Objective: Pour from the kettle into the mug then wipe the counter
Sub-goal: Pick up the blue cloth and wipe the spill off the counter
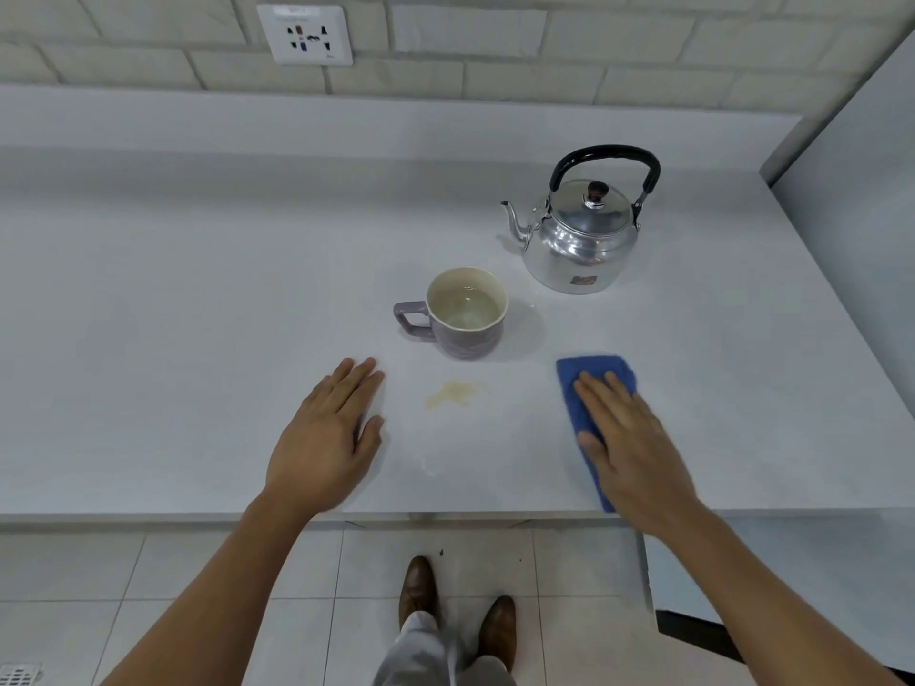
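Right grip [629,438] lies flat, fingers extended, pressing blue cloth [579,383] onto surface [198,289]; left grip [329,438] open, empty; stain [453,394] between them.

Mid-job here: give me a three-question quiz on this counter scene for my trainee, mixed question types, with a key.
1. True or false: the right hand lies flat on the blue cloth.
2. The yellowish spill lies: A) behind the kettle B) between the two hands, in front of the purple mug C) under the left hand.
3. Which way does the mug's handle point, toward the kettle or away from it?

Key: 1 true; 2 B; 3 away from it, toward the person's left.
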